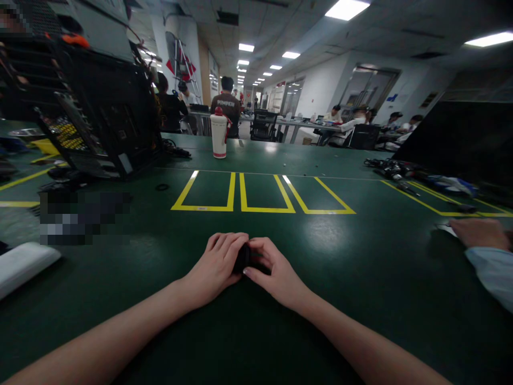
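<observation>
A large shared workroom, part office, part electronics workshop. On the left, near the far edge of the green desk [360, 262], stands a black computer case [108, 112]; tangled cables [395, 170] lie near the same edge at right, and yellow tape outlines [267, 210] sit short of it. Beyond that edge, people [351, 127] sit at long tables [294, 123] with office chairs [264, 124], under panel lights [347, 8] set in a tiled ceiling [304, 32]

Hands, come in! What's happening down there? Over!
Left hand around small black object, shape mostly hidden. Right hand curled at its right side, grip unclear. White red-topped cup standing beyond yellow tape outlines on green tabletop.
</observation>
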Demonstrator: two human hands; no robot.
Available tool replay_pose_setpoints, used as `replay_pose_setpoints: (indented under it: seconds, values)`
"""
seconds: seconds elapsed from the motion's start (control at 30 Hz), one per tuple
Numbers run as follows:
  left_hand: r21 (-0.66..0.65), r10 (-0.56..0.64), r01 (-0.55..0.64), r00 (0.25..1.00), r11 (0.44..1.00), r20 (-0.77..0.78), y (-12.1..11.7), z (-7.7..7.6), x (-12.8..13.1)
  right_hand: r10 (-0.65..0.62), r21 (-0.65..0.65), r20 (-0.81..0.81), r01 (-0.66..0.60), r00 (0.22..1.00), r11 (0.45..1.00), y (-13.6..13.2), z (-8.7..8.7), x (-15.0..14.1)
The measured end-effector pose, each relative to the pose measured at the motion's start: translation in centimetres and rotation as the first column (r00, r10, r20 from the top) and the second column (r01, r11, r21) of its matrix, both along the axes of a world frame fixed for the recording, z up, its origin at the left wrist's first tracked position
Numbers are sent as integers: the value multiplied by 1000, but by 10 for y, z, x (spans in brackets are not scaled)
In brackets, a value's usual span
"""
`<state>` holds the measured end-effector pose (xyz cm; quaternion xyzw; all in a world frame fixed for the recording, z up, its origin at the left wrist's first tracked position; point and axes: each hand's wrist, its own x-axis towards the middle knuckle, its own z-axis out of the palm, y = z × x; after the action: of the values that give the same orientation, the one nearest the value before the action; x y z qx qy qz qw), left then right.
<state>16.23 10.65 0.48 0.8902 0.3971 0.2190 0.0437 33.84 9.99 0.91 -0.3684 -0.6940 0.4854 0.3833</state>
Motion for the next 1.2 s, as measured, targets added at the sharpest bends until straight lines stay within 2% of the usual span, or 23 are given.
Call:
replay_pose_setpoints:
  seconds: [0.2, 0.4, 0.5, 0.73, 0.97, 1.13, 1.2]
  values:
    - [1, 2, -2, 1000, 1000, -21, -2, 4, 0, 16, -55, -88, -21, 996, 998, -1, -2, -2]
    - [-20, 0, -1, 999, 1000, -34, -3, 10, 0, -20, -106, -30, 16, 999, 994, 0, 2, 0]
    - [-19, -5, 5, 1000, 1000, -16, -4, 11, 0, 3, -88, -6, -3, 1000, 996, 0, 3, 1]
    - [-12, 1, -2, 1000, 1000, -19, -3, 8, 0, 59, -65, -74, -63, 996, 996, 0, 3, 0]
    - [-27, 0, -1, 1000, 1000, -20, -4, 10, 0, -14, -90, -20, 13, 1000, 996, 1, 3, 1]
    - [-39, 0, -1, 1000, 999, -26, -4, 11, 1, 2, -7, -19, -2, 1000, 1000, -2, 2, 1]
    - [-39, 7, -8, 1000, 999, -26, -4, 10, 1, 21, -16, -48, -22, 999, 1000, -3, 2, 0]
